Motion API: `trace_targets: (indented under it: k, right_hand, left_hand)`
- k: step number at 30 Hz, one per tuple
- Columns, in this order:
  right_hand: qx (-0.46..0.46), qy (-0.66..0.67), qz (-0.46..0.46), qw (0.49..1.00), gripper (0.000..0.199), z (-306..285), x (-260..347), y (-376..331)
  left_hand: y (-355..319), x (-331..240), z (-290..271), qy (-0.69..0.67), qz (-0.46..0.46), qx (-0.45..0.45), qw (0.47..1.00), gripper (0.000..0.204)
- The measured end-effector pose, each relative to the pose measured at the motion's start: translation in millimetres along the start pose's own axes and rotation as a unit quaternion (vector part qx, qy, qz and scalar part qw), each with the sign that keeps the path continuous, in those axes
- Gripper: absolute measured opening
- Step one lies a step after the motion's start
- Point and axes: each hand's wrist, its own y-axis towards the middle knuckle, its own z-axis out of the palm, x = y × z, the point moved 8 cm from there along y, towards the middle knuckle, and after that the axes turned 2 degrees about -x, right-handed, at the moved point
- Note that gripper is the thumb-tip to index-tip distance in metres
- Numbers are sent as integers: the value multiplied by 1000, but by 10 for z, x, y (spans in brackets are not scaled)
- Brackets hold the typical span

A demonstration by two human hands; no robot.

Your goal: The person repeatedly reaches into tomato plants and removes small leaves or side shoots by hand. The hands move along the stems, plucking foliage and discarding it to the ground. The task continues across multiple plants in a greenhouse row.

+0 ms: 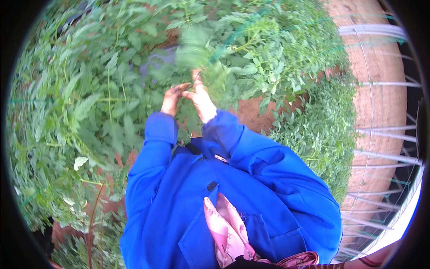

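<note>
- leafy green plants [89, 103] fill the bed over red soil [251, 112], white hoops [380, 85] on right
- blue jacket [224, 193] takes up lower frame, both sleeves raised to the plants
- blurred stem [204, 67] just above the hands, leaves smeared so it looks mid-handling; work appears underway, can't judge how much is left
- right hand [200, 99] pinched closed on stem base
- left hand [172, 97] curled beside it, touching foliage; grip can't tell

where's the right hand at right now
In the head view the right hand is just above centre, raised into the leafy green plant, fingers at a stem, right beside the left hand.
</note>
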Motion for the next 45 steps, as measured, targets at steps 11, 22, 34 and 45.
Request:
trace_targets:
  k: [11, 22, 34, 45]
  right_hand:
    - [57, 120, 82, 988, 40, -1776, 62, -1186]
    - [32, -47, -308, 950, 56, -3602, 2123, 982]
    - [63, 108, -121, 985, 30, -4217, 1139, 1755]
    - [61, 16, -23, 998, 28, -4260, 908, 1560]
  left_hand:
    - [-1052, -54, -561, 369, -134, -41, 919, 23]
    - [988, 566, 1730, 270, 3, -179, 946, 45]
    - [2118, 74, 2899, -335, 41, -32, 941, 52]
    - [1724, 1463, 3117, -269, -183, -118, 938, 72]
